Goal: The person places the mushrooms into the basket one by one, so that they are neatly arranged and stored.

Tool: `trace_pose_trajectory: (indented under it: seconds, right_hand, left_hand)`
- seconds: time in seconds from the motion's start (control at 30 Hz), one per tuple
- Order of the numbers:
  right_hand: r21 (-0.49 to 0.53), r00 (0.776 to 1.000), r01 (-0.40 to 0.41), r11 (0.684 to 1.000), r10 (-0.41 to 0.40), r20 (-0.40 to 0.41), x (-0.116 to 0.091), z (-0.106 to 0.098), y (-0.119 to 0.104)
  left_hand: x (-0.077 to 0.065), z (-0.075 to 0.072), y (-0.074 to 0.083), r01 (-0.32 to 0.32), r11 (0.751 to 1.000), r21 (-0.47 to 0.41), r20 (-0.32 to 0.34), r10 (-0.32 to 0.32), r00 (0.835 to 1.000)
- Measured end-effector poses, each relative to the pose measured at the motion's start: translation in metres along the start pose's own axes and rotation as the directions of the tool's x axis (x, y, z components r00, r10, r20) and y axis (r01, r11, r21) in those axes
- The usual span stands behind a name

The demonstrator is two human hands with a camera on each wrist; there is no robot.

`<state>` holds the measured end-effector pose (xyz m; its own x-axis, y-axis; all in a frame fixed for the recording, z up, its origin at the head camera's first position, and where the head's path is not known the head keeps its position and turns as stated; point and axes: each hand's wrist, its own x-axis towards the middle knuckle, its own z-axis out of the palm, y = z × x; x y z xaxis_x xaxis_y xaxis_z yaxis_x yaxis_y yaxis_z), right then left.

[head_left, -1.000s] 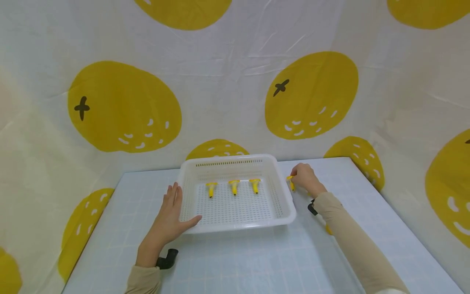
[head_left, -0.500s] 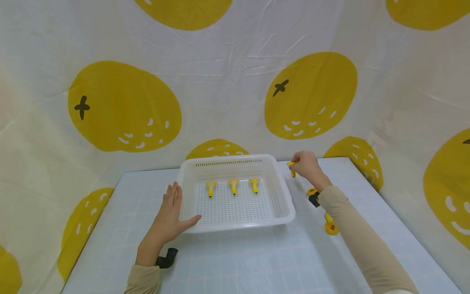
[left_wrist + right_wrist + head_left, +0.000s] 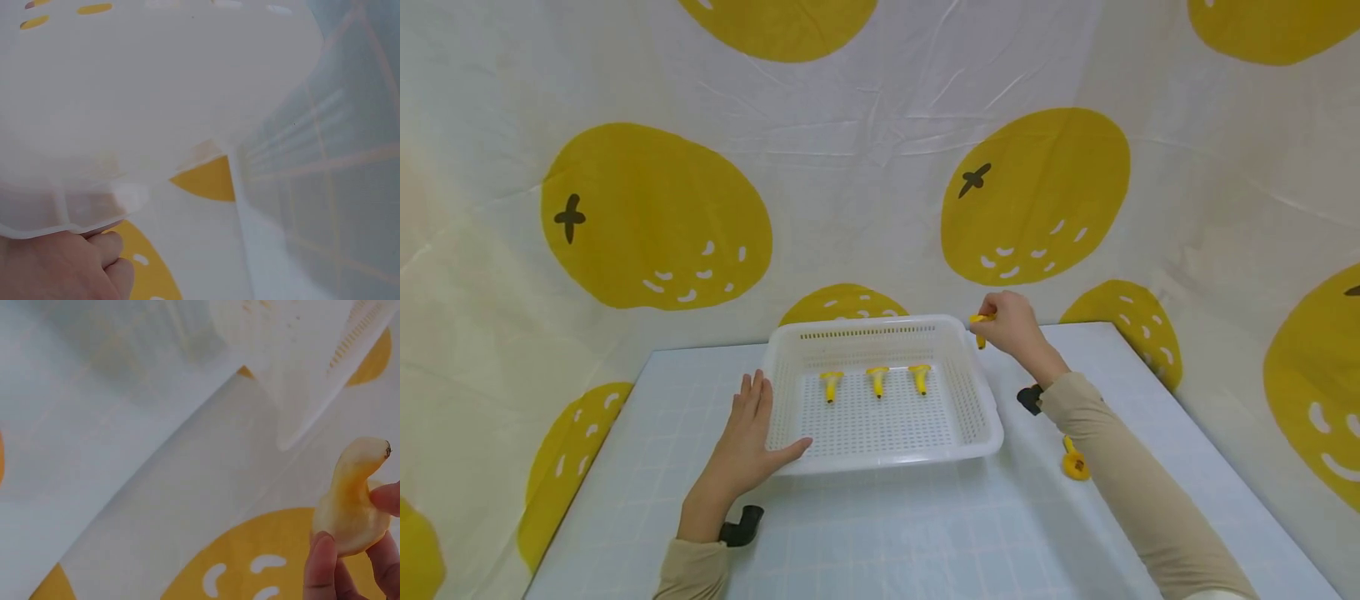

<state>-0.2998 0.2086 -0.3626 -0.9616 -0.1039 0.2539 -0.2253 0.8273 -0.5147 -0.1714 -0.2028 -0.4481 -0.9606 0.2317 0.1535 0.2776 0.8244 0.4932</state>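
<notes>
My right hand [image 3: 1011, 323] pinches a yellow mushroom [image 3: 351, 503] by its pale cap; the bent stem with its dark tip points up in the right wrist view. That hand is raised near the far right corner of a white plastic basket [image 3: 880, 456]. Inside lie three yellow mushrooms in a row: left [image 3: 831, 388], middle [image 3: 877, 384] and right [image 3: 921, 380], stems toward me. At the basket's left side rests my left hand [image 3: 741, 446], fingers straight along the rim and thumb stretched over the near corner.
Another yellow mushroom [image 3: 1076, 465] lies on the table right of the basket, beside my right sleeve [image 3: 1131, 475]. The pale checked tablecloth [image 3: 880, 533] ends at a fruit-printed curtain [image 3: 850, 208] behind the basket.
My right hand has lifted the mushroom off the table, then moved it up and left to the basket's far right corner. The left hand and the basket have stayed put.
</notes>
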Motion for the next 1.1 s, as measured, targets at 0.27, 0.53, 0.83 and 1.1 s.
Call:
trace_pose_trajectory:
  seconds: [0.27, 0.53, 0.83, 1.1]
  right_hand:
    - [0.049, 1.0, 0.026, 0.998, -0.025, -0.008, 0.007, 0.013, -0.031]
    - [0.121, 0.997, 0.066, 0.99, -0.071, 0.033, 0.01, 0.029, -0.06]
    - [0.184, 0.983, 0.136, 0.973, -0.156, 0.098, 0.013, 0.063, -0.084]
    - [0.199, 0.969, 0.16, 0.967, -0.192, 0.153, 0.01, 0.094, -0.1]
  left_hand:
    - [0.0, 0.0, -0.001, 0.011, 1.0, 0.02, 0.009, -0.011, 1.0]
    - [0.0, 0.0, 0.0, 0.001, 1.0, 0.015, -0.001, -0.001, 1.0]
    - [-0.001, -0.002, 0.002, 0.007, 1.0, 0.001, 0.004, -0.007, 1.0]
    - [-0.001, -0.004, 0.003, 0.01, 1.0, 0.006, -0.001, -0.01, 1.0]
